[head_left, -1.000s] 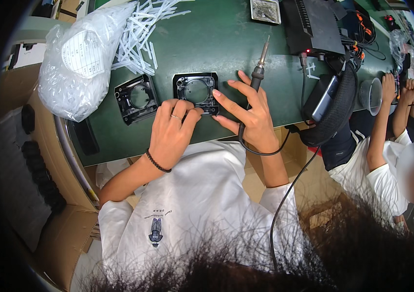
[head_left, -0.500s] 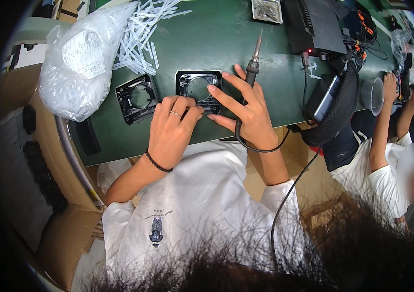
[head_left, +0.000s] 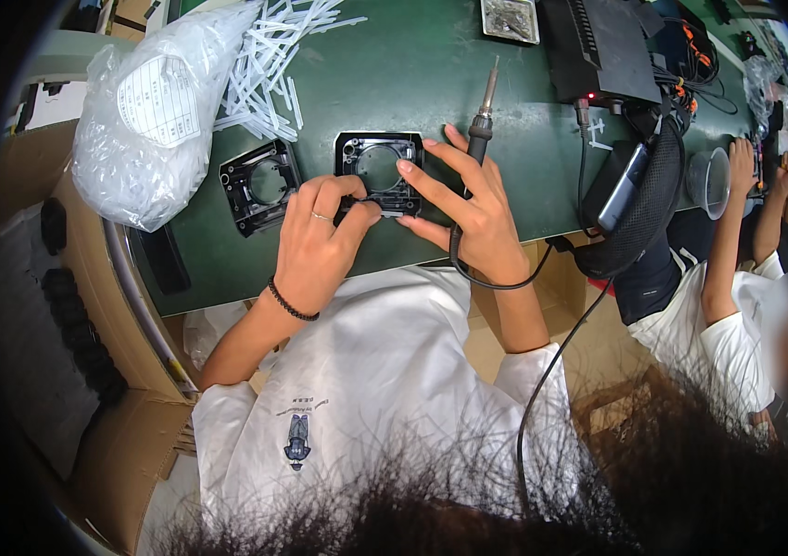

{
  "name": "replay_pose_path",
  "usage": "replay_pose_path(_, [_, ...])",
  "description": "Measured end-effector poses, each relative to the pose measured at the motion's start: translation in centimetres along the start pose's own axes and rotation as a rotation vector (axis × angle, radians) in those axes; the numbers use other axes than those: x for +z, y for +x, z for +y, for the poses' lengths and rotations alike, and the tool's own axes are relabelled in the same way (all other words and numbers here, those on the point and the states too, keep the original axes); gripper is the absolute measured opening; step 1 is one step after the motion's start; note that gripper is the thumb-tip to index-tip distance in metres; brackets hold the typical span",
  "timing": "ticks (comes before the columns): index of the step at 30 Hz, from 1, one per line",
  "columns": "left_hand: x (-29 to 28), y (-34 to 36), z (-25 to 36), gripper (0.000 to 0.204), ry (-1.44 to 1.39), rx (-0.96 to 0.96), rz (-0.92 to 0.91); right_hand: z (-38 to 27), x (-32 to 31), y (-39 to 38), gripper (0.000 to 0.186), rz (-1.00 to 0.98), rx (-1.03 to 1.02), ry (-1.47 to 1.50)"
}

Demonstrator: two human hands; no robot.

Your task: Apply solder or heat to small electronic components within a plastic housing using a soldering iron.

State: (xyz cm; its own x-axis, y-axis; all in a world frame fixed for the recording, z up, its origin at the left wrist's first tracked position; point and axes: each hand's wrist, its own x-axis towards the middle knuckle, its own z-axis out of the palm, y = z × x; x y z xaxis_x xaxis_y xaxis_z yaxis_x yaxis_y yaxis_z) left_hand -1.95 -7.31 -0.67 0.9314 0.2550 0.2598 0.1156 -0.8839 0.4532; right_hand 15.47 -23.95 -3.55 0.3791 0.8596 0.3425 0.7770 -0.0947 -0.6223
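A black plastic frame with a large round opening point(head_left: 349, 148) lies flat on the green table near its front edge. At its lower left corner, the bent thumb and fingers of my left hand point(head_left: 313, 243) grip the frame; their tips are partly hidden. My right hand point(head_left: 479, 208) holds a soldering iron point(head_left: 480, 130) between its fingers, tip pointing away from me. Its index finger and thumb also rest against the frame's right side. To the left lies a second, similar black frame point(head_left: 238, 199), tilted and close to my left hand.
A clear bag point(head_left: 102, 148) and loose white plastic strips point(head_left: 269, 69) lie at the far left. Toward the back are a small metal tray point(head_left: 510, 20) and a black soldering station point(head_left: 593, 56). A clear cup point(head_left: 711, 185) stands right, near a co-worker's arm point(head_left: 725, 246). The iron's cord point(head_left: 542, 269) hangs below.
My left hand has shifted slightly left, and its fingers have drawn back to the frame's lower left corner. My right hand and both frames stay nearly in place.
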Motion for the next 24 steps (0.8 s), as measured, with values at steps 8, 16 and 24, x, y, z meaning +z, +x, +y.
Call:
replay_pose_path(8, [-1.6, -1.2, 0.8, 0.034, -0.239, 0.069, 0.042, -0.4, -0.1, 0.3, 0.074, 0.027, 0.013, 0.001])
replay_pose_path(16, [-3.3, -0.6, 0.8, 0.041, -0.172, 0.109, -0.074, -0.2, 0.0, 0.3, 0.074, 0.02, 0.01, 0.006])
replay_pose_path(24, [-1.4, -0.1, -0.6, 0.042, 0.14, 0.218, -0.074, 0.1, 0.0, 0.1, 0.075, -0.01, -0.016, -0.004])
